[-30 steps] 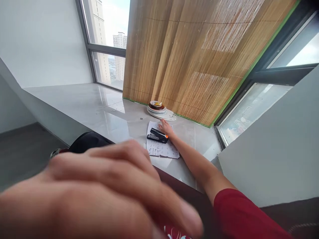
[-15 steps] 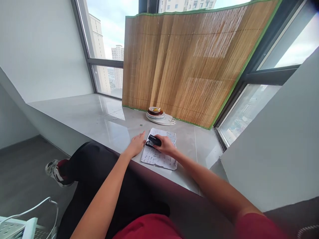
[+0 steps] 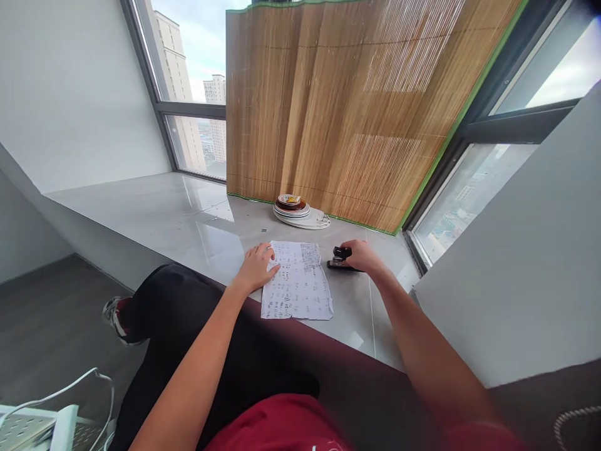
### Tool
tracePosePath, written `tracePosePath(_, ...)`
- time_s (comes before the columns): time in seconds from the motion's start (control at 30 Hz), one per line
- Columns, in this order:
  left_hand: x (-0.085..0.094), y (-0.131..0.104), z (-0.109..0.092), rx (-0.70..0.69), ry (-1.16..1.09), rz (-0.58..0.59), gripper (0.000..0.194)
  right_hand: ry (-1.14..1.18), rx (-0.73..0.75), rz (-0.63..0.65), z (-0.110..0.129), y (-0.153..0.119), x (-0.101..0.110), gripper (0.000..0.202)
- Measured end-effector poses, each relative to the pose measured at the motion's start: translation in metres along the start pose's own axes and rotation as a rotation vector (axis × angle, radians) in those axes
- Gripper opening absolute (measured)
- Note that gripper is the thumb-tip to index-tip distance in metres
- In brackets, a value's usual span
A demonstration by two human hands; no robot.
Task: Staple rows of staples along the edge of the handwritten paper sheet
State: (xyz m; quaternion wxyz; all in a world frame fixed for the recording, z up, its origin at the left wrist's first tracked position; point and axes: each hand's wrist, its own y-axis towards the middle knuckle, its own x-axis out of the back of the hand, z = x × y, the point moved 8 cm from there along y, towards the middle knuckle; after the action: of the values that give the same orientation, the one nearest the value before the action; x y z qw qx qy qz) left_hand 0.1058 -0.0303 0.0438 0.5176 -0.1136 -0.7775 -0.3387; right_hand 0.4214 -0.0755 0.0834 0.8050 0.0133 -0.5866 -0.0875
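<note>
Sheets of white paper with handwriting (image 3: 300,285) lie on the tiled window ledge, near its front edge. My left hand (image 3: 257,268) rests on the paper's left edge with its fingers apart, holding nothing. To the right of the paper, my right hand (image 3: 360,255) is closed on a black stapler (image 3: 337,263), which is at the ledge surface. Part of the stapler is hidden behind my fingers.
A stack of plates (image 3: 292,212) stands behind the paper, against a bamboo blind (image 3: 328,113) that covers part of the window. A white perforated rack (image 3: 63,429) with a cable is at the lower left. Walls flank the ledge.
My right hand has carried the stapler off the paper to the right. The paper now lies straighter, and my left hand has come onto its left edge. The view has shifted slightly.
</note>
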Motion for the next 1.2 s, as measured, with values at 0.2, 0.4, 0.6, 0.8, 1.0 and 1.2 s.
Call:
tracePosePath(0.2, -0.030, -0.006, -0.083, -0.224, -0.094, 0.240, 0.042, 0.094, 0.104, 0.168, 0.023, 0.001, -0.017, 0.017)
tracePosePath(0.4, -0.044, -0.012, -0.093, -0.238, -0.073, 0.322, 0.045, 0.333, 0.132, 0.171, 0.031, 0.000, -0.021, 0.057)
tracePosePath(0.6, -0.043, -0.017, -0.102, -0.216, -0.079, 0.485, 0.050, 0.156, -0.004, -0.059, 0.041, 0.004, -0.024, 0.070)
tracePosePath(0.8, -0.034, -0.014, -0.108, -0.168, -0.108, 0.457, 0.055, 0.045, -0.066, -0.066, 0.049, 0.001, -0.030, 0.060)
tracePosePath(1.0, -0.044, -0.012, -0.107, -0.146, -0.168, 0.433, 0.050, -0.046, -0.044, -0.109, 0.053, 0.000, -0.027, 0.054)
tracePosePath(1.2, -0.052, -0.010, -0.114, -0.141, -0.197, 0.417, 0.056, -0.028, -0.058, -0.072, 0.064, -0.006, -0.032, 0.055)
